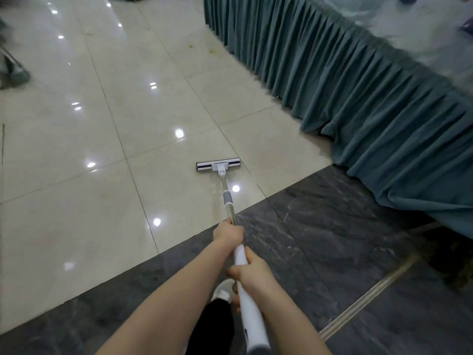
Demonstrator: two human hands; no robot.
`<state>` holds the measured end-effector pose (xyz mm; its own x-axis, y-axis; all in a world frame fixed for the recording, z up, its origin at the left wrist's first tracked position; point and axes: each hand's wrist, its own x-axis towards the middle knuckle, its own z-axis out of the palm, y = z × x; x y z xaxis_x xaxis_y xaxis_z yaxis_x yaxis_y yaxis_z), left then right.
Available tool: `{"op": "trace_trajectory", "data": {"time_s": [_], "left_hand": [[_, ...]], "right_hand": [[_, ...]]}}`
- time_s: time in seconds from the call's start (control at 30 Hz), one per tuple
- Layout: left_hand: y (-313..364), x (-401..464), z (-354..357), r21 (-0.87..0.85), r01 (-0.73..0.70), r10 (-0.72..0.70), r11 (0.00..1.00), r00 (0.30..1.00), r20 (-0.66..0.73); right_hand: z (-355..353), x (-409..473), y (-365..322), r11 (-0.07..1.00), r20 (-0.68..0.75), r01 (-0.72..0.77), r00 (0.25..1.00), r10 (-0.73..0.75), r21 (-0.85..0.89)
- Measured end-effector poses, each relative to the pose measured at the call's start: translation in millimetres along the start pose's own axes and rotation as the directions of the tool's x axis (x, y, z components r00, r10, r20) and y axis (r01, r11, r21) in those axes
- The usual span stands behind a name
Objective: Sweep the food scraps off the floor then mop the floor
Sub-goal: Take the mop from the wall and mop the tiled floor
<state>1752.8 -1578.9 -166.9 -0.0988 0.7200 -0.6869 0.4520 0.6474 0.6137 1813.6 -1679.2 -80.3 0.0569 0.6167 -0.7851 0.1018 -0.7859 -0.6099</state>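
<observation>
The glossy floor (76, 201) fills the frame; a teal table skirt (358, 98) hides the upper right. The mop (218, 165) lies flat at centre. Left hand (228, 233) and right hand (252, 271) are wrapped around its handle. Faint scraps (211, 50) blur near the top.

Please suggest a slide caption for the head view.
Both hands, left ahead of right, push a flat mop across glossy cream tiles.

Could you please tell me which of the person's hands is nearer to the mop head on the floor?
Left. The left hand grips the pole further down, closer to the mop head; the right hand grips the white handle higher up, behind it.
</observation>
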Motion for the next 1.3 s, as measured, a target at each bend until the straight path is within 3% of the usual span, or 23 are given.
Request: {"op": "trace_trajectory", "data": {"time_s": [0.2, 0.4, 0.9, 1.3], "left_hand": [[94.8, 118.2, -33.7, -0.047, -0.02, 0.02, 0.999, 1.0, 0.003], [218.1, 246.0, -100.6, -0.136, 0.036, -0.034, 0.99, 0.999, 0.018], [515.1, 548.6, -183.9, -0.073, 0.041, -0.042, 0.997, 0.999, -0.023], [743.1, 759.7, -244.6, -0.083, 0.077, -0.082, 0.994, 0.995, -0.058]], "right_hand": [[-11.3, 101.0, -114.7, 1.0, 0.031, 0.002, 1.0, -0.001, -0.017], [-8.1, 203.5, -279.3, 0.999, 0.067, -0.025, 0.997, 0.028, -0.041], [-66.3, 456.7, -618.9, 0.999, 0.134, -0.017, 0.991, 0.013, 0.029], [-116.9, 649.7, -875.9, 1.0, 0.179, -0.018, 0.984, 0.023, -0.025]]}}
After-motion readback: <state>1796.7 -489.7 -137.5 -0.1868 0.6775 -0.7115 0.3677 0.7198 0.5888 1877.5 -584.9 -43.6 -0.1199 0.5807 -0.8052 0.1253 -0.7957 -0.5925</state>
